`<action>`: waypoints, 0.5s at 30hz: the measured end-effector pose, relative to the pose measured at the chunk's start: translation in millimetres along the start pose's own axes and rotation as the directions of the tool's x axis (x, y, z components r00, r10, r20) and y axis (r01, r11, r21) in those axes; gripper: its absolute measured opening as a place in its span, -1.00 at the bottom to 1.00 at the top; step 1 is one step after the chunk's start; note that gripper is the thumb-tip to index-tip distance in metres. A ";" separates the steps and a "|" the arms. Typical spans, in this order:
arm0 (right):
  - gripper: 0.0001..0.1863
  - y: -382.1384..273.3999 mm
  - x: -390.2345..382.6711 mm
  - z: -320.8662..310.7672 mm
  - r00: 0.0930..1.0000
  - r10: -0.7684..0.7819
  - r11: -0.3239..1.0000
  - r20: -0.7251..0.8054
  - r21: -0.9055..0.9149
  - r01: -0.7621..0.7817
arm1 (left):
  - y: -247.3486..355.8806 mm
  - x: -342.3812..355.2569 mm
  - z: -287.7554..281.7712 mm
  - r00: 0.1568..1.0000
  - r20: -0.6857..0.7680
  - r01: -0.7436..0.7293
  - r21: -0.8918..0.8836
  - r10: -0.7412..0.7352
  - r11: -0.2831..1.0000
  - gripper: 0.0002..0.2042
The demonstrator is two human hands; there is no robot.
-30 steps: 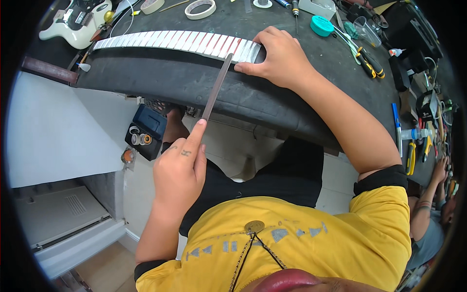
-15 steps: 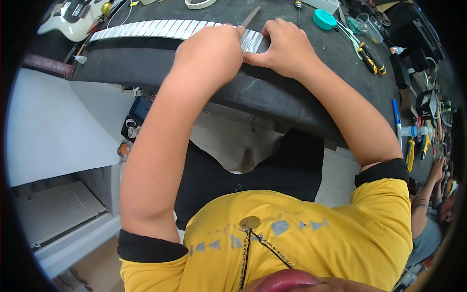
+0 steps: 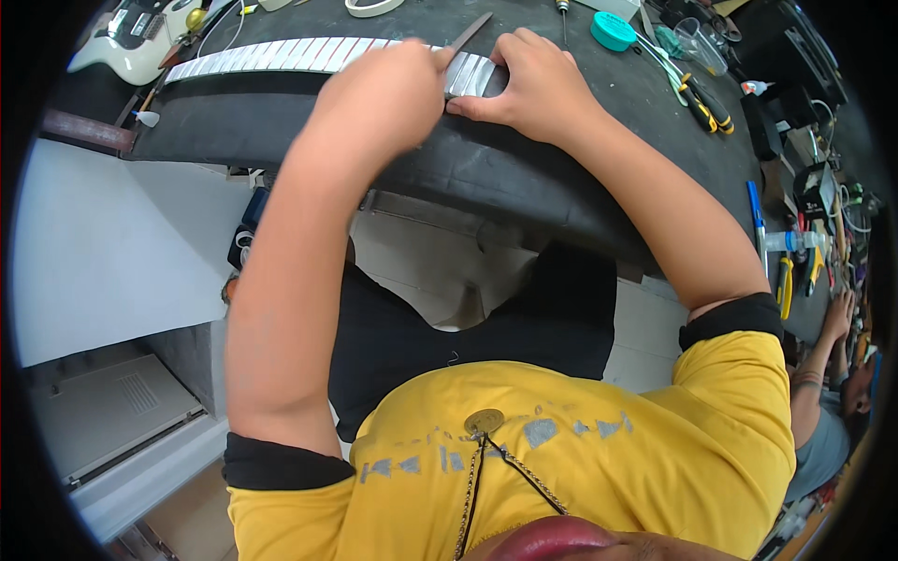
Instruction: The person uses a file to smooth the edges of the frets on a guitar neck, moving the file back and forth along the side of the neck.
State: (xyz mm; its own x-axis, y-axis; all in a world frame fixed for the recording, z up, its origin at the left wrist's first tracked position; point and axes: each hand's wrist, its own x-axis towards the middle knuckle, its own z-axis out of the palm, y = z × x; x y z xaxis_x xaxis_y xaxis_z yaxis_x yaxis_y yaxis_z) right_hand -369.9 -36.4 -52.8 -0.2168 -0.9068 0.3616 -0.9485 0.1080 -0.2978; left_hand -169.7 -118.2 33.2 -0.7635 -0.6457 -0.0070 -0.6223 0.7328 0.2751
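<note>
Left hand [image 3: 388, 103] — back uppermost, fingers curled together on a flat metal tool [image 3: 470, 32]; the fingertips are hidden from where I stand. The tool's bare end slants up and to the right, away from the person, across the striped neck [image 3: 281, 58]. Right hand [image 3: 538, 84] — thumb and fingers parted around the neck's right end, thumb at the near edge, pinching it. The neck lies along the dark bench [image 3: 599, 178], long axis left to right, its far-left end near a white guitar body [image 3: 140, 42].
</note>
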 end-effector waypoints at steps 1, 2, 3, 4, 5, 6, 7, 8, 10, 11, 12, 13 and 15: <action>-0.08 -2.4 1.2 -0.9 1.000 -0.009 1.000 0.005 0.000 0.009 | -3.6 -5.1 2.6 1.000 0.000 0.004 0.003 -0.004 1.000 -0.64; -0.08 0.2 1.3 -1.4 1.000 -0.008 1.000 0.003 -0.003 0.008 | -9.8 -8.7 12.8 0.994 -0.086 -0.068 0.051 0.073 0.996 -0.64; -0.08 6.3 -2.4 -3.6 1.000 -0.001 1.000 -0.004 0.002 0.001 | -10.8 -11.1 20.7 0.973 -0.164 -0.150 0.102 0.165 0.983 -0.63; -0.09 10.4 -7.3 -5.3 1.000 0.008 1.000 -0.014 0.013 -0.007 | -4.4 -37.2 20.8 0.972 -0.177 -0.151 0.023 0.153 0.988 -0.62; -0.09 7.3 -8.0 -7.3 1.000 0.008 1.000 -0.023 0.020 -0.008 | -8.9 -67.8 26.1 0.969 -0.209 -0.143 -0.027 0.134 0.989 -0.59; -0.10 6.5 -9.4 -8.0 1.000 0.008 1.000 -0.020 0.009 -0.008 | -13.4 -100.2 33.5 0.985 -0.158 -0.085 -0.053 0.076 0.995 -0.52; -0.10 3.2 -8.2 -7.2 1.000 0.000 1.000 -0.018 0.001 0.000 | -23.1 -132.5 52.2 0.968 -0.233 -0.120 -0.089 0.097 0.989 -0.44; -0.10 0.7 -7.0 -7.2 1.000 0.003 1.000 -0.028 0.002 -0.003 | -26.5 -161.8 67.5 0.965 -0.253 -0.082 -0.064 0.063 0.995 -0.41; -0.12 -2.2 -7.7 -6.2 1.000 0.002 1.000 -0.018 0.005 -0.002 | -18.6 -169.2 64.2 0.968 -0.248 -0.064 -0.095 0.039 0.993 -0.42; -0.12 -0.9 -8.4 -5.7 1.000 -0.004 1.000 -0.011 0.001 0.004 | -14.4 -156.3 56.0 0.959 -0.274 -0.093 -0.047 0.076 0.995 -0.44; -0.12 2.5 -10.1 -5.5 1.000 0.000 1.000 -0.018 -0.002 -0.001 | -2.3 -131.8 35.4 0.984 -0.176 -0.032 -0.039 0.025 0.999 -0.49; -0.13 3.3 -8.6 -4.7 1.000 0.001 1.000 -0.031 -0.001 -0.001 | 5.6 -99.2 18.2 0.996 -0.081 0.028 -0.018 -0.030 0.999 -0.53; -0.13 -1.2 -3.0 -3.8 1.000 -0.015 1.000 -0.022 -0.001 0.015 | -5.7 -36.8 17.6 0.979 -0.167 -0.116 0.000 0.115 0.993 -0.59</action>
State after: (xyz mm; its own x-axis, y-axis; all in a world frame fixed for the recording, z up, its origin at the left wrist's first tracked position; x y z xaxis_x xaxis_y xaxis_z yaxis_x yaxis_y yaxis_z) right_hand -369.0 -32.3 -50.1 -0.2079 -0.8993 0.3849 -0.9518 0.0951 -0.2917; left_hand -141.0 -94.8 14.9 -0.7903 -0.5842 0.1847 -0.5295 0.8029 0.2740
